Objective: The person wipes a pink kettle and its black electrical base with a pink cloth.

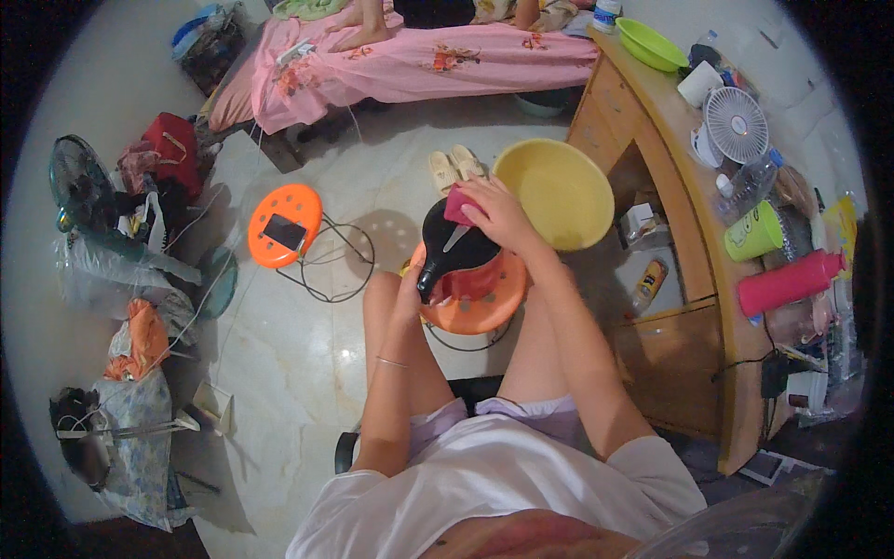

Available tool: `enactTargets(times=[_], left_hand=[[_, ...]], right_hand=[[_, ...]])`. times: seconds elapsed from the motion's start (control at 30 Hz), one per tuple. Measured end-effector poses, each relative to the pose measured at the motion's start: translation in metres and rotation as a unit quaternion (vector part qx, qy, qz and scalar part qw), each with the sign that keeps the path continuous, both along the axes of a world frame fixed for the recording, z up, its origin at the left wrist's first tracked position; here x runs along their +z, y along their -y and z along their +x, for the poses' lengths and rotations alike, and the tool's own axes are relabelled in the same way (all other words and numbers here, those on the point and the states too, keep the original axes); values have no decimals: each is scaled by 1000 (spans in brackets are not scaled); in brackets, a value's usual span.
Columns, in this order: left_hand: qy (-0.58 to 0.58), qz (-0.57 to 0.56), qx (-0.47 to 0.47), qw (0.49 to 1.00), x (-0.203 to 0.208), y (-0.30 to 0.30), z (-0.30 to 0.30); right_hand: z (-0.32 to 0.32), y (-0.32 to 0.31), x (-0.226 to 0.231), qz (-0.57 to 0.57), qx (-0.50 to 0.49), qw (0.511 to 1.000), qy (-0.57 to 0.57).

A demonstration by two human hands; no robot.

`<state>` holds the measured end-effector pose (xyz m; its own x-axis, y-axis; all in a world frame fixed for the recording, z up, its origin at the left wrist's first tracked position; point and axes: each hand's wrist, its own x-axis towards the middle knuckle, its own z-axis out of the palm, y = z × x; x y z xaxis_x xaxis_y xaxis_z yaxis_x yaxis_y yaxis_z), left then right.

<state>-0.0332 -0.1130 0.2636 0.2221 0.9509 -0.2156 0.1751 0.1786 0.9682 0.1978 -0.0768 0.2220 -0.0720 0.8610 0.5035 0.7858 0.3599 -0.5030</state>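
My left hand is closed around the handle of a black-topped kettle, which has a reddish body and a grey strip on top. The kettle is held over an orange stool between my knees; whether it touches the seat I cannot tell. My right hand presses a pink sponge against the kettle's far top edge, its fingers closed over the sponge. Just beyond my right hand, a wide yellow basin stands on the floor.
Left of me, a second orange stool bears a dark phone. Cream slippers lie behind the kettle. A wooden desk with a white fan and pink bottle lines the right. A person's leg rests on the pink-covered bed.
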Motion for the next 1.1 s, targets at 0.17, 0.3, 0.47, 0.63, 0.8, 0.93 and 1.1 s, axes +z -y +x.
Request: enactTargets(times=[0.17, 0.3, 0.47, 0.63, 0.8, 0.93, 1.1], left_hand=[[-35, 67, -38, 996, -23, -7, -10], [143, 134, 77, 978, -96, -17, -4], [-31, 147, 53, 987, -102, -30, -19], [-48, 72, 34, 996, -2, 2, -4], [-75, 76, 19, 994, 37, 15, 2], [186, -117, -62, 974, -111, -34, -3], [238, -140, -68, 959, -129, -37, 1]], right_hand=[[-49, 35, 12, 19, -18, 993, 117], [-109, 58, 3, 32, -16, 973, 230], [-128, 25, 4, 30, -37, 982, 182], [-79, -26, 25, -94, -14, 989, 110], [-24, -48, 22, -197, -118, 971, 66], [-25, -43, 17, -164, -163, 967, 108], [-31, -36, 19, -159, -165, 968, 104]])
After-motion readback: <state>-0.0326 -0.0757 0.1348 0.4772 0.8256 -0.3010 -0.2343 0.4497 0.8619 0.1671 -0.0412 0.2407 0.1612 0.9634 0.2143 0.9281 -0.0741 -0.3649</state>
